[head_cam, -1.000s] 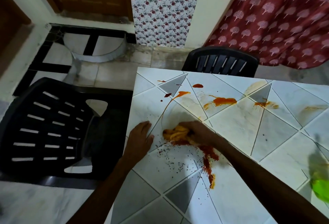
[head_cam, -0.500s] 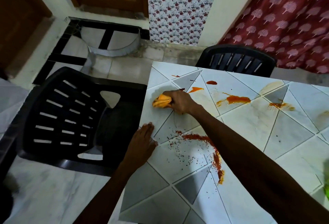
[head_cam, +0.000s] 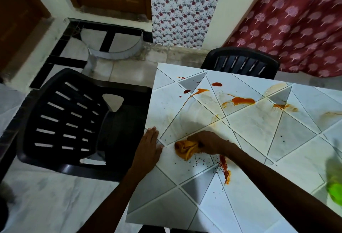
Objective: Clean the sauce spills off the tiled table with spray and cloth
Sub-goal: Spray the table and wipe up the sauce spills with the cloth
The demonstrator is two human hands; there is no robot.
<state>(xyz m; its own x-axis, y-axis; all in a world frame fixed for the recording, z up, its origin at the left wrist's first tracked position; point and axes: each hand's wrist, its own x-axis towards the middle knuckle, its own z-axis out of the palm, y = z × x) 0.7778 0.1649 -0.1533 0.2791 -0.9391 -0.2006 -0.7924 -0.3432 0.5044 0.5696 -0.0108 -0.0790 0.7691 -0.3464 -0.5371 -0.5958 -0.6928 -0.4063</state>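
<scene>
The tiled table (head_cam: 249, 134) has white and grey triangular tiles. My right hand (head_cam: 209, 142) grips a crumpled orange-stained cloth (head_cam: 186, 149) and presses it on the table near the left edge. My left hand (head_cam: 149, 147) lies flat on the table's left edge, fingers straight. A red sauce streak (head_cam: 224, 168) with dark specks lies just right of the cloth. More orange and red sauce spills (head_cam: 240, 101) sit at the far side, with a smear (head_cam: 285, 107) further right. A green spray bottle (head_cam: 335, 190) shows blurred at the right edge.
A black plastic chair (head_cam: 74, 121) stands close against the table's left side. A second black chair (head_cam: 240, 62) stands at the far side. Red patterned curtain (head_cam: 296, 20) hangs behind it. The floor is pale marble.
My right hand has dragged the cloth from the far left corner back toward me, to just beside my left hand. The red specks near the cloth have thinned. My left hand stays put.
</scene>
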